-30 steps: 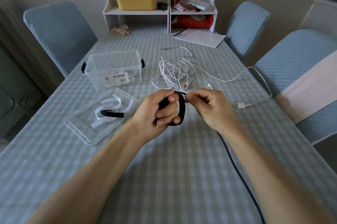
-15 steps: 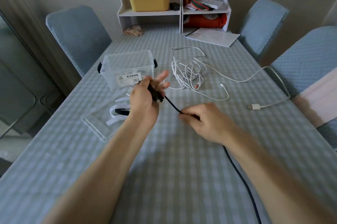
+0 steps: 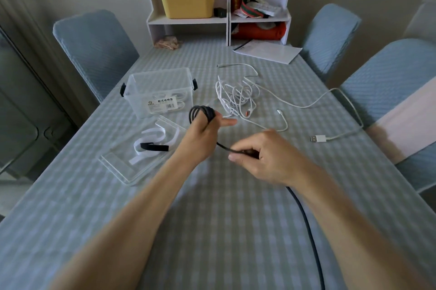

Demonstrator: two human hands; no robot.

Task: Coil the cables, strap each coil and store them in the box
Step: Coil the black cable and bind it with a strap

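Table (image 3: pixel 236 219) with a blue and white check cloth fills most of the head view. Blue chairs (image 3: pixel 94 48) stand along both sides. A white shelf (image 3: pixel 226 1) sits at the far end, with a yellow bin (image 3: pixel 187 4) on it and papers (image 3: pixel 266 51) lying just in front. A clear box (image 3: pixel 160 91) stands on the left part of the table, and some white cable shows inside it. Its clear lid (image 3: pixel 132 167) lies nearer, just in front of the box, with white straps (image 3: pixel 153 141) and one black strap (image 3: pixel 154 147) on it. White cables (image 3: pixel 238 98) lie in a loose messy heap to the right of the box. One long white cable runs off to the right, and a plug (image 3: pixel 317 138) lies at its end. The left hand (image 3: pixel 203 133) is in the middle of the table, near the box. Its fingers are curled and hold a small coil (image 3: pixel 201 113) of the black cable (image 3: pixel 306 230). The loops go round the fingers, and the thumb sticks out to the right. From the coil the black cable runs down to the right hand (image 3: pixel 266 155), which is near the left hand. The right hand pinches the black cable, with its fingers curled in round it. Past this hand the black cable goes under the right arm and runs on along the table to the bottom edge of the view.
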